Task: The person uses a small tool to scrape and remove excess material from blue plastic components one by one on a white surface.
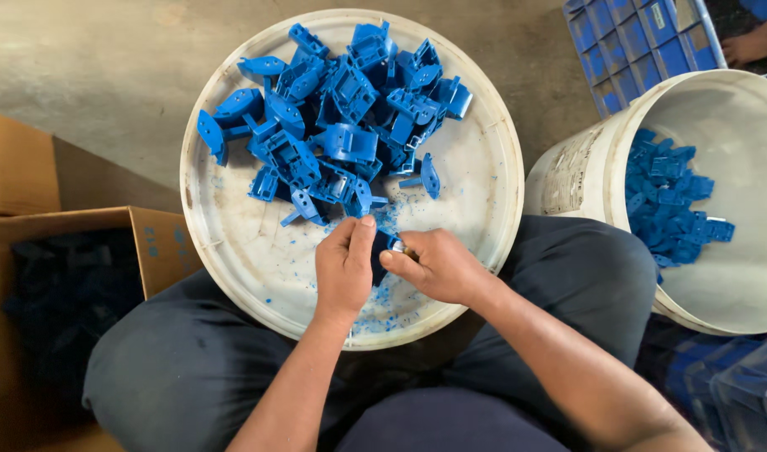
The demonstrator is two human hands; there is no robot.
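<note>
Head view, blue part (pixel 382 251) upright between both hands' fingers (pixel 360 238), long axis vertical

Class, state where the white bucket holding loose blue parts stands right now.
In the head view, the white bucket stands at the right, tilted, beside the round white tray and against the person's knee.

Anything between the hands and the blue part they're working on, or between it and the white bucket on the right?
Nothing visible. Both hands, left hand and right hand, already hold the blue plastic part over the white round tray. The white bucket stands beside the tray, top open, with only the tray's rim and bucket wall between.
</note>
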